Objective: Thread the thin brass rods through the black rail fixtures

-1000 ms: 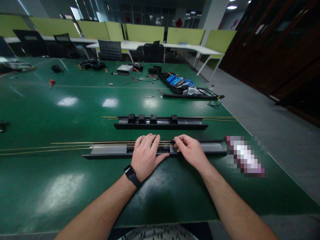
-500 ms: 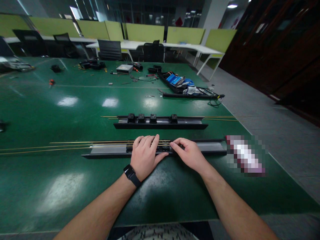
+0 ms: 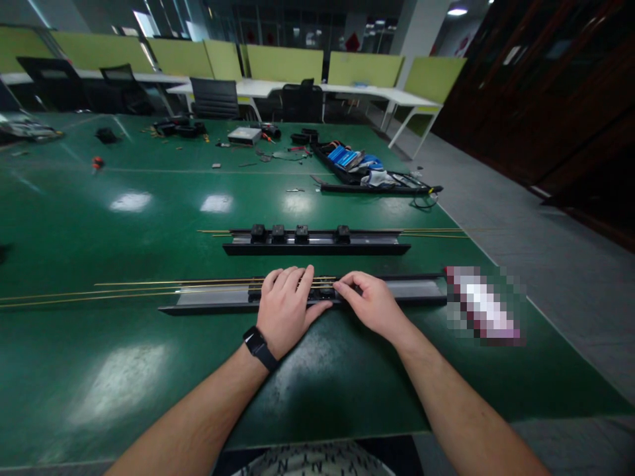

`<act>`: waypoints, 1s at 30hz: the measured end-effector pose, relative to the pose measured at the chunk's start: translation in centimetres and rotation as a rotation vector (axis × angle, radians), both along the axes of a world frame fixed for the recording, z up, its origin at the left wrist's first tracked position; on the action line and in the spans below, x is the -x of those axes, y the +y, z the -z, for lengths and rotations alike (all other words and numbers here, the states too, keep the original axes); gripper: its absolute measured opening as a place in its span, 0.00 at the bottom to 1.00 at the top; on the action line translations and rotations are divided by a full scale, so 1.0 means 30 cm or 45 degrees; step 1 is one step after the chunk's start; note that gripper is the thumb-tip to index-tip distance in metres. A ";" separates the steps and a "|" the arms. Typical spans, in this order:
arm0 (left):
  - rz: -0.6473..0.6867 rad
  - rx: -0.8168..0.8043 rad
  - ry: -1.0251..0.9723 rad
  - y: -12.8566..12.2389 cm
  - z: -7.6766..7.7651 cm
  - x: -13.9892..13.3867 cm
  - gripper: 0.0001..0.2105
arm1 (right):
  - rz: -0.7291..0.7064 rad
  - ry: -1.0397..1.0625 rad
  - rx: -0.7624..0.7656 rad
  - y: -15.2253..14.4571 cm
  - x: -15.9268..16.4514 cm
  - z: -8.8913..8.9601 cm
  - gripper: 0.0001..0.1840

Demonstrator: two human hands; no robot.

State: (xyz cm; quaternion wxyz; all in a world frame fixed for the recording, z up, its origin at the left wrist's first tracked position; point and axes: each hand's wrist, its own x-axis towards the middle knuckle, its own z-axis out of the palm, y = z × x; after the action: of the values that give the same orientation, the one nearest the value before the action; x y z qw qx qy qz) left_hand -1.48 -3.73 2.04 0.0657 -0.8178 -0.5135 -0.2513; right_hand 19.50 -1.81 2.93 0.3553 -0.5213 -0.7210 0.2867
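A long black channel with a silvery inside [image 3: 211,295] lies crosswise on the table before me. My left hand [image 3: 285,301] straddles it, fingers draped over the far side and thumb along the near wall. Thin brass-coloured rods [image 3: 133,283] run under this hand along the channel and stick out far to the left. Small black blocks [image 3: 325,292] sit inside the channel, partly covered by my fingers. At the right ends of the rods, thumb and forefinger of my right hand [image 3: 370,301] are pinched together on a rod; the exact contact is hidden.
Beyond lies a second black channel [image 3: 317,250], with several black blocks and rods reaching past both ends. A blurred-out item [image 3: 483,304] rests by the near channel's right end. Farther back are a black tray with blue packets [image 3: 347,158] and a grey box [image 3: 245,136].
The whole view has shifted slightly to the left. Both hands keep nearly the same pose and place on the channel and rods.
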 end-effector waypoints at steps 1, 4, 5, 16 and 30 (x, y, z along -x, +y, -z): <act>0.000 -0.001 0.001 0.000 0.000 0.000 0.31 | 0.000 0.000 -0.003 0.000 -0.001 -0.003 0.11; 0.007 -0.003 -0.001 0.000 0.001 0.001 0.31 | 0.006 -0.004 -0.011 -0.001 -0.012 -0.012 0.12; 0.010 -0.002 -0.003 0.001 0.002 0.001 0.31 | 0.011 -0.010 -0.015 -0.002 -0.016 -0.014 0.12; 0.011 0.007 -0.011 -0.001 0.002 0.003 0.32 | 0.021 -0.115 -0.141 -0.018 -0.006 -0.020 0.11; 0.011 0.013 -0.019 0.003 0.009 0.008 0.32 | 0.062 -0.232 -0.182 -0.021 -0.032 -0.022 0.14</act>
State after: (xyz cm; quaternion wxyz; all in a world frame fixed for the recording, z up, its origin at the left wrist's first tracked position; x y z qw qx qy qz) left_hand -1.71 -3.65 1.78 0.0563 -0.8185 -0.5116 -0.2551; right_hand 20.47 -2.44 3.61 0.3313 -0.5360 -0.7560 0.1771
